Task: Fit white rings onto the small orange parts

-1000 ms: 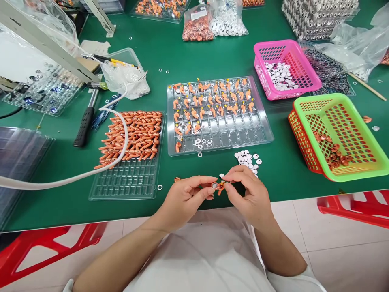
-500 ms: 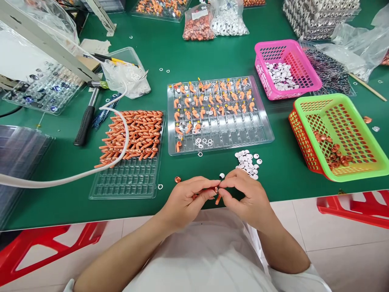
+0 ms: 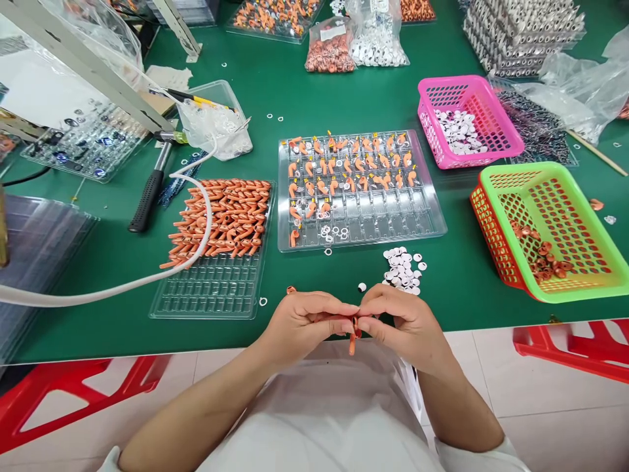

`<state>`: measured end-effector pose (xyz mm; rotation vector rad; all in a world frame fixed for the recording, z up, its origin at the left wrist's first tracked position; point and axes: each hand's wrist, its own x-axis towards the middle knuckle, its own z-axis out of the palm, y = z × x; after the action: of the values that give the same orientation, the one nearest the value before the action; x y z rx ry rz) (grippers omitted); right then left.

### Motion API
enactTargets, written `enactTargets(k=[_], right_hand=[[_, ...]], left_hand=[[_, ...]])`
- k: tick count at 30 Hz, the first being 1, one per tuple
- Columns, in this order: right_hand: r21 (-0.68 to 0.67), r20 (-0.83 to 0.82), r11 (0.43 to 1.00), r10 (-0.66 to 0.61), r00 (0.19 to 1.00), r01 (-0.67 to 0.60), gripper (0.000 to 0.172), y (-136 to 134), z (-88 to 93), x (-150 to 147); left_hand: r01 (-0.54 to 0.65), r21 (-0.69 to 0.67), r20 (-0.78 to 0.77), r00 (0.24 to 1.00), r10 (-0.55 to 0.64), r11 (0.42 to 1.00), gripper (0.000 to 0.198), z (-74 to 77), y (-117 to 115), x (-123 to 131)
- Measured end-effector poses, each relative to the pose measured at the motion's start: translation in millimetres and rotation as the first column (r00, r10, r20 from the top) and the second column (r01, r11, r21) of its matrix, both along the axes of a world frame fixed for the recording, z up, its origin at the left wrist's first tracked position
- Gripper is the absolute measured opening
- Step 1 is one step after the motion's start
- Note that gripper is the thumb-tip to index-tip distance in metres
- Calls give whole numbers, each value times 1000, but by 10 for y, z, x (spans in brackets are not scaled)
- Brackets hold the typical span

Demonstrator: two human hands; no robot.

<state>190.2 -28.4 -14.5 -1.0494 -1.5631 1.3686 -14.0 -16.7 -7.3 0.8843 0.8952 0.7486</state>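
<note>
With left hand [image 3: 305, 321] and right hand [image 3: 405, 326] both pinched closed on the small orange curved plastic part [image 3: 352, 342] at the green desk [image 3: 462, 288] edge, press evenly and squarely.

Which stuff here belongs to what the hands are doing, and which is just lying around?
In use: orange part pinched by left hand and right hand; probably white discs, compartment tray.
Lying about: hammer, pink basket, white hose.
</note>
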Motion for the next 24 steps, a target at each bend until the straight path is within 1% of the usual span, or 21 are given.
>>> enactTargets(k=[5,7,10,14,16,18,21,24], right_hand=[[-42,-145,998,45,988,-52,12,-1,-44,-12],[-52,-163,997,45,986,-54,10,-11,-65,-20],[-74,-185,997,21,982,-35,9,-30,-90,-31],[-75,-201,997,-12,980,-4,12,-31,-97,-44],[-59,-161,998,-24,987,15,12,-14,-83,-54],[-31,-62,998,-50,997,48,11,8,-57,-72],[55,108,991,-130,986,125,13,34,-20,-107],[139,173,978,-178,969,155,13,34,-14,-128]], left_hand=[[8,30,-50,999,-6,1000,15,61,20,8],[17,32,-76,997,-14,999,14,79,25,14],[19,23,-71,997,-17,1000,16,86,23,24],[-19,-2,-63,998,19,1000,18,61,17,33],[-39,-11,-70,997,38,999,15,51,23,34],[-43,-7,-100,994,42,999,12,51,39,36],[-2,16,-174,985,5,1000,13,69,74,45],[15,25,-209,978,-9,1000,13,97,108,58]])
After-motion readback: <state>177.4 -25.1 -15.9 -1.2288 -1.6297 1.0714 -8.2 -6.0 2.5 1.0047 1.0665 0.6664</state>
